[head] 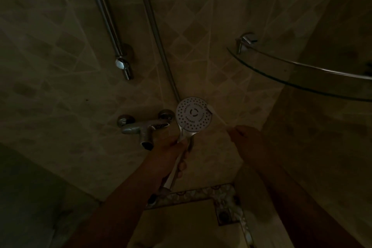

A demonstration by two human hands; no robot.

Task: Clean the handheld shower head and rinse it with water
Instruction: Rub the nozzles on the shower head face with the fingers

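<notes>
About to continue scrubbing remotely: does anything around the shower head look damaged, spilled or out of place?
Nothing stands out. The left hand grips the shower head by its handle; the right hand holds a thin brush at its rim. The dim light hides fine detail.

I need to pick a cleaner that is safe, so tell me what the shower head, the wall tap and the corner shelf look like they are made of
Shower head: pale matt face, probably plastic, dotted with dark nozzle holes; its handle looks chromed, with bright glints.
Wall tap: shiny metal, likely chrome, dulled in patches.
Corner shelf: seemingly clear glass, see-through with a greenish edge, held by a shiny metal bracket.
The dim light leaves all of this uncertain.
</notes>
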